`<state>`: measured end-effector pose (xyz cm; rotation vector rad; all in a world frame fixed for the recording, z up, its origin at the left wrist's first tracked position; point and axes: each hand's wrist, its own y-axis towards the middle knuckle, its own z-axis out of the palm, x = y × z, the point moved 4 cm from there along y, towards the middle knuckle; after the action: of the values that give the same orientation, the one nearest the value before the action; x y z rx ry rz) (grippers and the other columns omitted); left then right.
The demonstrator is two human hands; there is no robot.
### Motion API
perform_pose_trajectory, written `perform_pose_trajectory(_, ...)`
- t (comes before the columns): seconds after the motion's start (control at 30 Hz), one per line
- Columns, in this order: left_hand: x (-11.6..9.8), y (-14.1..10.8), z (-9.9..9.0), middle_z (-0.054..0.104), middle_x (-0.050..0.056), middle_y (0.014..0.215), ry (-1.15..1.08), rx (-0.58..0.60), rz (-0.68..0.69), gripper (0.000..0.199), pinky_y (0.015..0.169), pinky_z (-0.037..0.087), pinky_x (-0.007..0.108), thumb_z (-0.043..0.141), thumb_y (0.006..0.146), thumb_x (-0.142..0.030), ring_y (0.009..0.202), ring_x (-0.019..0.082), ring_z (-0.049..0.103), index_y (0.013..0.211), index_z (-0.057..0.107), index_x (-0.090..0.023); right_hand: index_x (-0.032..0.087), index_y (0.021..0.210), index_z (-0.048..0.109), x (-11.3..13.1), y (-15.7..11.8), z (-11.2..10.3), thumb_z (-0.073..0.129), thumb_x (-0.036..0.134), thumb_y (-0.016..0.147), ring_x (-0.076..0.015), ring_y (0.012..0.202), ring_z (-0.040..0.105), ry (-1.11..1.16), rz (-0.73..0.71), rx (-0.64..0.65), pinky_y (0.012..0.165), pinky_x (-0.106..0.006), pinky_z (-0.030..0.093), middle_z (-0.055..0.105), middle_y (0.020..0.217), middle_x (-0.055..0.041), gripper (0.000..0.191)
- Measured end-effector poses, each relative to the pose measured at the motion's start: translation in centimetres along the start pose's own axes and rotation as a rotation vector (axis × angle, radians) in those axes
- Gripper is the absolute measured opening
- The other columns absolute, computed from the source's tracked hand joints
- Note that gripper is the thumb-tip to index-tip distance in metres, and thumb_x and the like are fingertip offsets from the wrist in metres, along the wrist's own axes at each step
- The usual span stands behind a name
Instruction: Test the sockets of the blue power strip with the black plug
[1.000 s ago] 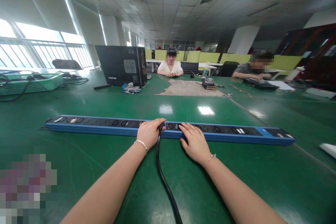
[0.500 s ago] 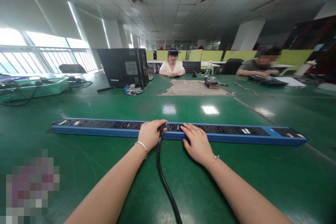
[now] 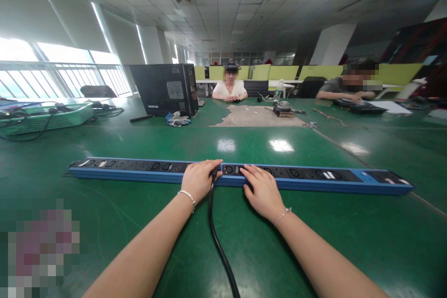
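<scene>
A long blue power strip [image 3: 314, 186] with black sockets lies across the green table in front of me. My left hand [image 3: 199, 178] is closed around a black plug [image 3: 214, 173] at the strip's middle, and its fingers hide part of the plug. Whether the plug is fully seated in a socket I cannot tell. From it a thick black cable [image 3: 217, 237] runs down toward me. My right hand [image 3: 262, 190] rests on the strip just right of the plug, fingers stretched over its top and thumb at its near side, holding nothing loose.
Behind the strip stand a black computer case [image 3: 162, 91] and a pair of gloves [image 3: 178, 119]. A green basket [image 3: 66, 118] of cables is at left. Two people sit across the table, one by a black keyboard-like object [image 3: 359, 106]. A small device [image 3: 283, 108] lies on a bare patch.
Both hands stay almost still on the strip and plug. The view has shifted very slightly.
</scene>
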<state>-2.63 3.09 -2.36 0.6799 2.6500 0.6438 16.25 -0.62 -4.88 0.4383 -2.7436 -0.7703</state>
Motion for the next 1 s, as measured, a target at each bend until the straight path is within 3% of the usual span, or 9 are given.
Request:
perform_pose_trajectory(0.43, 0.1, 0.0, 0.8, 0.067, 0.002, 0.108, -0.020, -0.026, -0.006, 0.033, 0.088, 0.043, 0.033, 0.043, 0.088, -0.039, 0.100, 0.017, 0.060, 0.117, 0.054, -0.029, 0.024, 0.120, 0.056, -0.1, 0.1, 0.1, 0.046, 0.016, 0.078, -0.0194, 0.119, 0.045, 0.013, 0.014, -0.019, 0.101, -0.039, 0.032, 0.055, 0.128, -0.0018, 0.044)
perform_pose_trajectory(0.67, 0.2, -0.3, 1.3, 0.068, 0.002, 0.107, -0.080, -0.083, -0.040, 0.027, 0.096, 0.037, 0.037, 0.045, 0.088, -0.034, 0.099, 0.016, 0.060, 0.112, 0.055, -0.029, 0.024, 0.120, 0.056, 0.0, 0.2, 0.1, 0.046, 0.017, 0.079, -0.0198, 0.119, 0.044, 0.016, 0.029, -0.020, 0.100, -0.039, 0.031, 0.055, 0.128, -0.0009, 0.042)
perform_pose_trajectory(0.87, 0.2, 0.3, -0.5, 0.067, 0.002, 0.103, -0.393, -0.322, -0.247, 0.027, 0.085, 0.047, 0.030, 0.043, 0.087, -0.032, 0.090, 0.015, 0.062, 0.109, 0.055, -0.024, 0.025, 0.119, 0.057, 0.0, 0.2, 0.1, 0.047, 0.017, 0.078, -0.0192, 0.118, 0.045, 0.017, 0.032, -0.025, 0.099, -0.038, 0.032, 0.055, 0.127, -0.0017, 0.042)
perform_pose_trajectory(1.0, 1.2, 0.9, -1.9, 0.066, 0.003, 0.106, -0.356, -0.297, -0.241, 0.030, 0.087, 0.046, 0.031, 0.046, 0.085, -0.035, 0.094, 0.017, 0.061, 0.112, 0.055, -0.024, 0.025, 0.119, 0.057, -0.1, 0.1, 0.1, 0.046, 0.016, 0.078, -0.0196, 0.118, 0.045, 0.019, 0.028, -0.030, 0.099, -0.039, 0.033, 0.056, 0.127, -0.0021, 0.043)
